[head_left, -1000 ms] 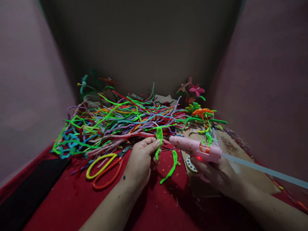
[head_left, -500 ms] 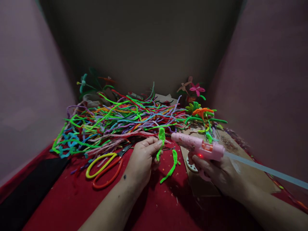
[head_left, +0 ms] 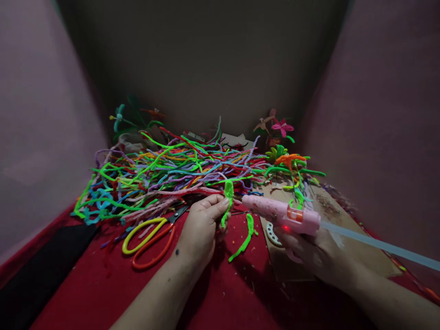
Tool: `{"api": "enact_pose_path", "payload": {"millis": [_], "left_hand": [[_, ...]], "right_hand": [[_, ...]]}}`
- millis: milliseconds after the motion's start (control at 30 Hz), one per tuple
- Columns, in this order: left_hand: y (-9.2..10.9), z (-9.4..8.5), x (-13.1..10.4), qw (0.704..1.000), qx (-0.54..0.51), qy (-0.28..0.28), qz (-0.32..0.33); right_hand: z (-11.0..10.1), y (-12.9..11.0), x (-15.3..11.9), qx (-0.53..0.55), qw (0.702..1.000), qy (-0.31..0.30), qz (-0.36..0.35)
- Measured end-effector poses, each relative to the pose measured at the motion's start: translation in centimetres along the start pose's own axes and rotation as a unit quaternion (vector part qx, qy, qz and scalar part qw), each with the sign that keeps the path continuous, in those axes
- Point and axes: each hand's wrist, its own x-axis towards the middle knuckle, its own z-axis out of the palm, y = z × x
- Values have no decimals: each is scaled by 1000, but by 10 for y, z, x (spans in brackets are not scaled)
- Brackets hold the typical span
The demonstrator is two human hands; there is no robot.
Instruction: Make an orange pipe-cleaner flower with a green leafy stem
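Note:
Between thumb and fingers, my left hand (head_left: pixel 203 224) pinches a bright green pipe-cleaner leaf (head_left: pixel 228 189), its rounded end up. My right hand (head_left: pixel 314 250) is wrapped round a pink hot glue gun (head_left: pixel 271 208), whose red light glows and whose pale glue stick (head_left: pixel 374 241) trails out the back to the right. The gun's nozzle points at the leaf from the right, with a small gap between them. A second green pipe-cleaner leaf (head_left: pixel 248 236) lies on the red cloth between my hands.
Scissors (head_left: pixel 147 236) with yellow and red handles lie left of my left hand. Behind is a big heap of coloured pipe cleaners (head_left: pixel 178 169). Cardboard (head_left: pixel 292 270) lies under the right side, with finished pipe-cleaner flowers (head_left: pixel 290 160) behind. A black strip (head_left: pixel 51 256) lies at left.
The glue gun has tipped and shifted slightly left and down at its nozzle. The leaf in my left hand has moved a little left and up.

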Motion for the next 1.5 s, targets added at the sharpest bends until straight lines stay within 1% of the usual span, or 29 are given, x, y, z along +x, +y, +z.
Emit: {"api": "enact_pose_path", "payload": {"millis": [100, 267, 367, 500, 733, 900, 1067, 1233, 1333, 1500], "left_hand": [[1, 0, 0, 1000, -3, 9, -1], [0, 0, -2, 1000, -8, -3, 0], [0, 0, -2, 1000, -9, -3, 0], [2, 1, -1, 1000, -5, 0, -1], [2, 1, -1, 1000, -12, 3, 3], [2, 1, -1, 1000, -18, 4, 5], [2, 1, -1, 1000, -16, 6, 6], [3, 2, -2, 1000, -15, 10, 5], [2, 1, -2, 1000, -12, 7, 3], [0, -1, -2, 1000, 2, -9, 2]], "right_hand": [[0, 0, 0, 10, 1000, -2, 3], [1, -2, 1, 27, 1000, -3, 5], [2, 1, 0, 34, 999, 15, 3], [3, 6, -2, 15, 999, 35, -8], [-1, 5, -3, -16, 1000, 13, -16], [-3, 10, -7, -58, 998, 22, -6], [-4, 3, -3, -59, 998, -2, -16], [-2, 1, -1, -60, 998, 25, -17], [-1, 4, -4, -38, 999, 30, -15], [-2, 12, -9, -17, 998, 56, -12]]}}
